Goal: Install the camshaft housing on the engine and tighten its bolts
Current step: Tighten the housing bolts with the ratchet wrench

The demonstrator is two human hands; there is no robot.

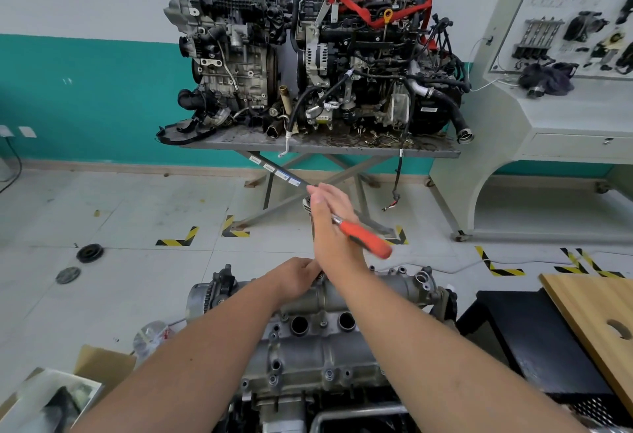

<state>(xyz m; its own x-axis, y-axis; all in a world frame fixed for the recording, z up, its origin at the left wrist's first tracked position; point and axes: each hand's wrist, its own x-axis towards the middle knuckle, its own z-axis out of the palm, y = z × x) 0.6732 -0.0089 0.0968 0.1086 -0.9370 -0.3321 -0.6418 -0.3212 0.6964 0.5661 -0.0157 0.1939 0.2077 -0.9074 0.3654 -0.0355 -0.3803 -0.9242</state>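
The grey camshaft housing (318,333) lies on top of the engine in front of me, with round plug holes and bolt heads along its near side. My right hand (330,227) holds a ratchet wrench with an orange handle (368,238) upright over the housing's far edge. Its fingers lie along the ratchet head, the handle sticking out to the right. My left hand (296,276) curls around the base of the tool's extension at the housing's far side. The socket and the bolt under it are hidden by my hands.
Two engines stand on a scissor-leg table (318,144) at the wall ahead. A training panel bench (561,117) is at the right. A wooden board (603,323) lies on a black stand to my right, cardboard boxes (68,395) at lower left, round parts (89,253) on the floor.
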